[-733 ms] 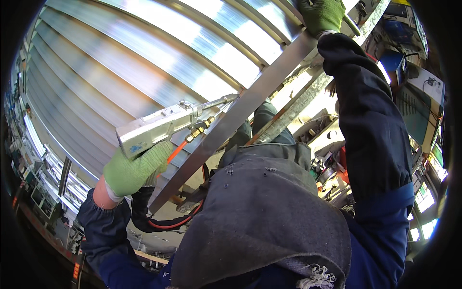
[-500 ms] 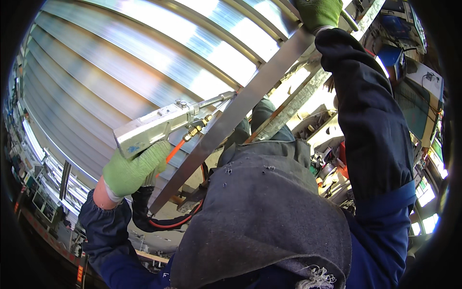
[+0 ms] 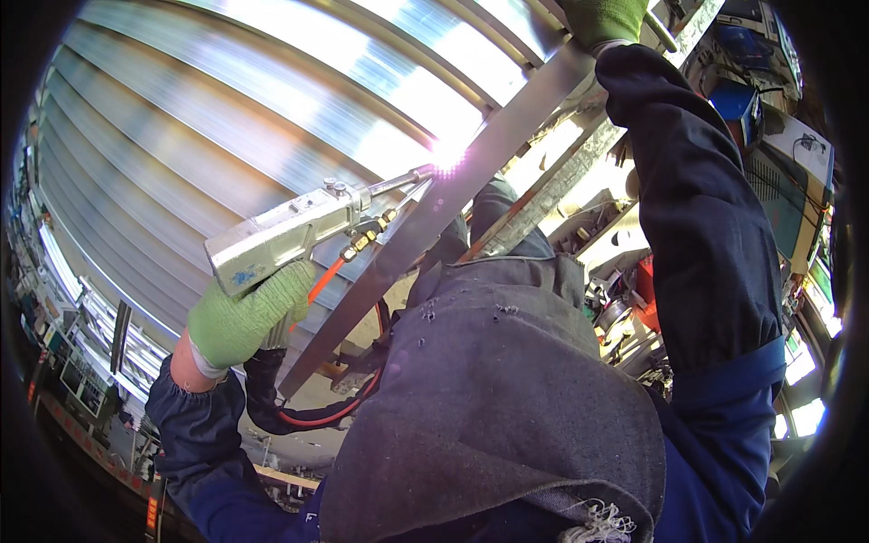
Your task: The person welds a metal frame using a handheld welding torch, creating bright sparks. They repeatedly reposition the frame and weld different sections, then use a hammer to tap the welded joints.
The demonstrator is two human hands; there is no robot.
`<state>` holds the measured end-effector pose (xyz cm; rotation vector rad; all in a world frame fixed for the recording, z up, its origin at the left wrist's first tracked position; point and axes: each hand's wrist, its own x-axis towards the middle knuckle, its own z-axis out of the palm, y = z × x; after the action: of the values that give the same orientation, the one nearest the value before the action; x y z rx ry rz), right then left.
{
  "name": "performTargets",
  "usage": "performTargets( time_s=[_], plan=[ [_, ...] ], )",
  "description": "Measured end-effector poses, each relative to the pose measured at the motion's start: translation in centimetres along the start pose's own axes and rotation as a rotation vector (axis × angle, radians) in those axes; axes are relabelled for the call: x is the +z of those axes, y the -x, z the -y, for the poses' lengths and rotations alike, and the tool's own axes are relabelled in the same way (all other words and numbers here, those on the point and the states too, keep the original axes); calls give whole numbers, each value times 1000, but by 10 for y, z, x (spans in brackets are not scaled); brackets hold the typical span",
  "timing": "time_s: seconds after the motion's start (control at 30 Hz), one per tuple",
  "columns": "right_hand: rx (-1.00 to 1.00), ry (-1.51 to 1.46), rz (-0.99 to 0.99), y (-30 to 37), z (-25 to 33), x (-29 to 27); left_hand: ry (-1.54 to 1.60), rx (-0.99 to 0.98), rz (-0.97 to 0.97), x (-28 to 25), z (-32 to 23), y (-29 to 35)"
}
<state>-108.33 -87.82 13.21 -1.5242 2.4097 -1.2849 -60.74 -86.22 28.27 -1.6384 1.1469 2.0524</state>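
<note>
A silver torch [image 3: 281, 235] is held in the left gloved hand [image 3: 249, 317], its handle closed within the grip and its body pointed up and to the right, above brass fittings [image 3: 367, 238] and an orange hose [image 3: 326, 279]. The nozzle is brought to the panel-side edge of a flat metal bar [image 3: 403, 249], where a white-violet glare [image 3: 448, 156] is thrown. The bar is set to the right of the torch, its long axis slanted from lower left to upper right, more steeply than the torch's own line; the lower end is nearer the left hand, the upper end nearer the right gloved hand [image 3: 606, 20]. On the far side of the bar from the worn apron [image 3: 507, 362], a broad ribbed metal panel [image 3: 181, 136] is spread. The right hand is cut off by the upper edge, and whether it is clasped on anything cannot be told. The nozzle tip and the seam beneath are washed out by the glare, and most of the torch handle is hidden by the left glove.
</note>
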Motion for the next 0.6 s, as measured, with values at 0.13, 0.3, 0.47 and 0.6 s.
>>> performTargets(
  time_s=[0.13, 0.3, 0.47, 0.6],
  plan=[
    [561, -556, -71, 1, 8, -1, 94, -44, 20, -3, 2, -1],
    [-88, 452, 47, 8, -13, -4, 96, -36, -10, -1, 4, 2],
    [-37, 395, 36, -2, -54, 10, 107, -23, -3, -1, 6, 4],
    [-105, 473, 11, -2, -54, 9, 79, -18, 7, -4, 9, 5]
  ],
)
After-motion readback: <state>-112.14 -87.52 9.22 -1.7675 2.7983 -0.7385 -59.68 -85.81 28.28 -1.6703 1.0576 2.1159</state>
